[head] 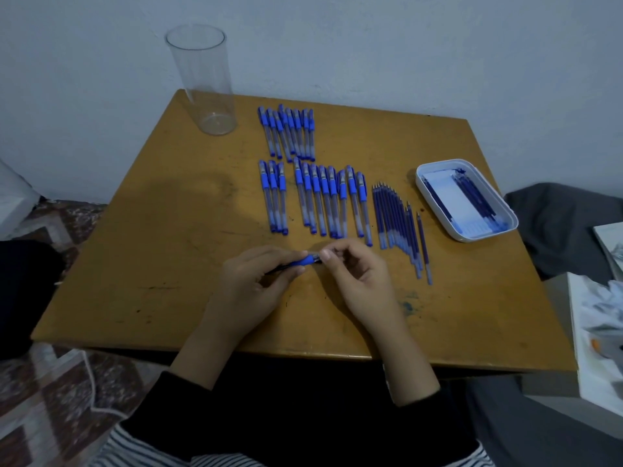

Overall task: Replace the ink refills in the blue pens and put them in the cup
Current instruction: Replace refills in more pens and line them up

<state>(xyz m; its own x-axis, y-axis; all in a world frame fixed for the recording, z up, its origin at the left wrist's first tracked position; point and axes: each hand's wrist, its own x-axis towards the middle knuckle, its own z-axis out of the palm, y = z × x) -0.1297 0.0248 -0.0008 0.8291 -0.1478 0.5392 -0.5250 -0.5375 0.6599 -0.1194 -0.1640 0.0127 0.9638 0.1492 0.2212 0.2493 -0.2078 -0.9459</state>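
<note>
Grip: my left hand (251, 284) has its fingers curled round the barrel of one blue pen (307, 261), held just above the near middle of the table (151, 264). My right hand (362, 278) pinches the pen's tip end between thumb and forefinger, right beside the blue rubber sleeve. I judge this to be the unscrewing or screwing of the tip section. Which of the two, I cannot tell, as the fingers hide the joint.

Stock: loose refills (396, 224) lie in a row to the right of my hands, tips pointing away from me. Beyond them sits a white tray (451, 200) with more dark refills (475, 197) lying inside it. Whether those are spent or fresh cannot be read from here.

Pens awaiting work or delivery: a long row (328, 200) lies just beyond my hands, a set of three (273, 197) to its left, and a further cluster (288, 133) behind both. All are capped and lie parallel. I cannot tell which carry new ink.

Destination: the clear cup (204, 82) stands upright at the far left corner, well apart from the pens, and holds nothing.

Assessment: no pen has been delivered. The task is at an early stage, with one pen in hand and the delivery of every pen outstanding.
</note>
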